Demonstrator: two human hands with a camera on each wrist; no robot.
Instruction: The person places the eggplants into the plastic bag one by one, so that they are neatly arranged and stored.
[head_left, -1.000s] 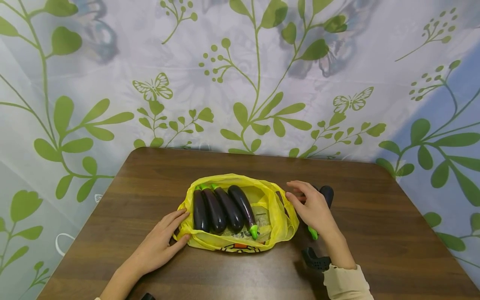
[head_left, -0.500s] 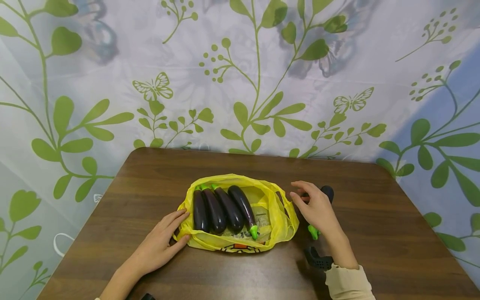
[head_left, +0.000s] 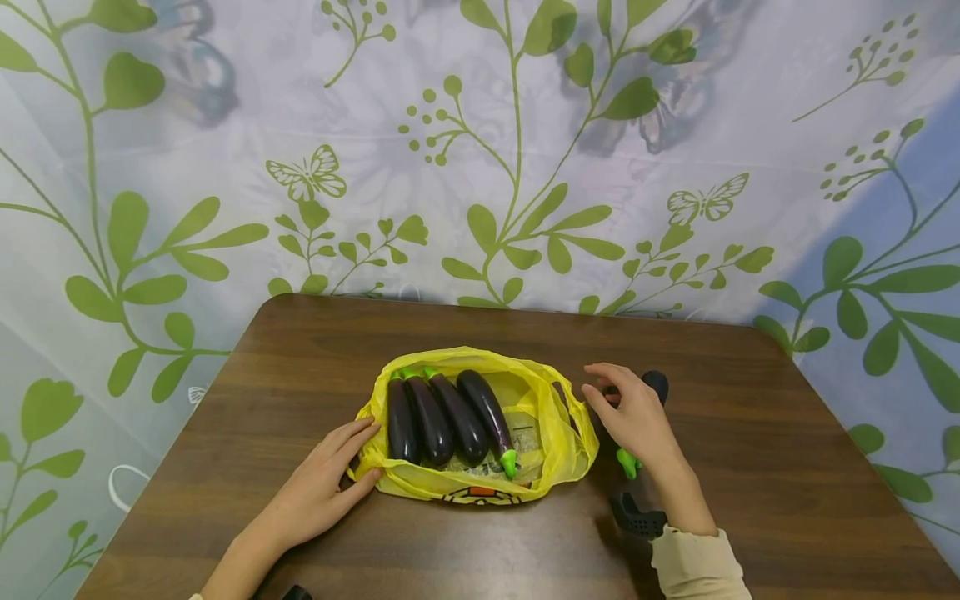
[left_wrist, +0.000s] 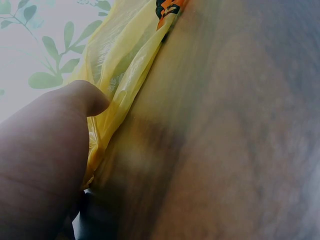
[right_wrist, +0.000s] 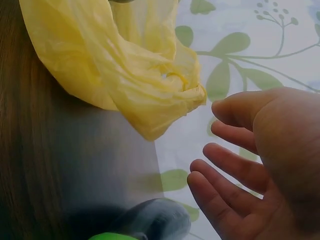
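A yellow plastic bag point(head_left: 573, 454) lies on the table with its mouth spread wide. Several dark purple eggplants point(head_left: 431, 421) are side by side inside it; the rightmost eggplant point(head_left: 487, 412) has its green stem toward the person. My left hand point(head_left: 326, 479) rests against the bag's left end, fingers relaxed, and the left wrist view shows its thumb point(left_wrist: 92, 97) touching the yellow plastic. My right hand point(head_left: 633, 412) hovers just right of the bag, apart from it, holding nothing, its fingers loosely bent. Beneath that hand another eggplant point(head_left: 656, 385) lies on the table, partly hidden.
The brown wooden table point(head_left: 757, 433) extends on all sides of the bag. A black perforated piece point(head_left: 637, 518) sits by the right wrist. A leaf-patterned curtain point(head_left: 480, 167) hangs behind the table's far edge. A white cord point(head_left: 120, 487) shows at the left edge.
My right hand has shifted slightly to the right, away from the bag's edge, then stayed there. The left hand, the bag and the eggplants have not visibly moved.
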